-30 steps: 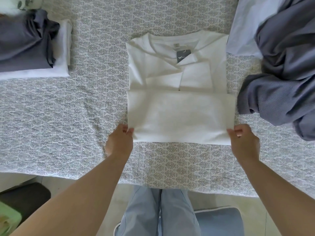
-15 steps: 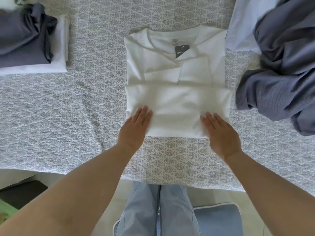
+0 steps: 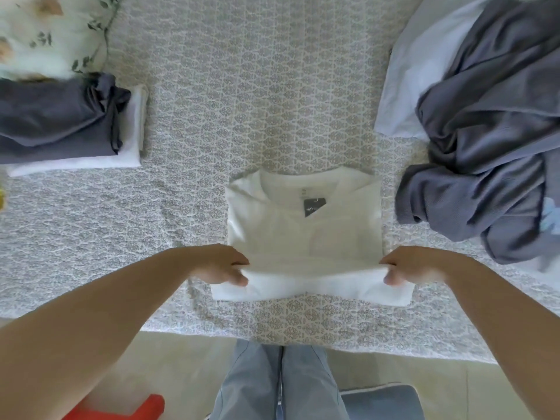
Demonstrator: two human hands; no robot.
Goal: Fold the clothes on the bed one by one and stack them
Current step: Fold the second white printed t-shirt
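A white t-shirt (image 3: 303, 234), partly folded with its collar and dark tag facing away from me, lies in the middle of the patterned bedspread (image 3: 248, 95). My left hand (image 3: 221, 265) grips the left side of its folded lower part. My right hand (image 3: 409, 265) grips the right side, thumb underneath. The gripped edge is raised a little off the bed. A stack of folded clothes (image 3: 63, 122), grey on top of white, sits at the left. A heap of unfolded grey garments (image 3: 485, 147) lies at the right over a pale blue one (image 3: 424, 65).
A white floral pillow (image 3: 39, 31) rests at the far left corner. The bed's near edge runs across the lower part of the view, with my legs in jeans (image 3: 278, 386) below it. A red object (image 3: 121, 410) and a blue cushion (image 3: 381, 401) are on the floor.
Both hands moved from lying flat on the folded lower part to gripping its two sides and lifting it. The view has tilted, so the shirt sits lower in the frame.
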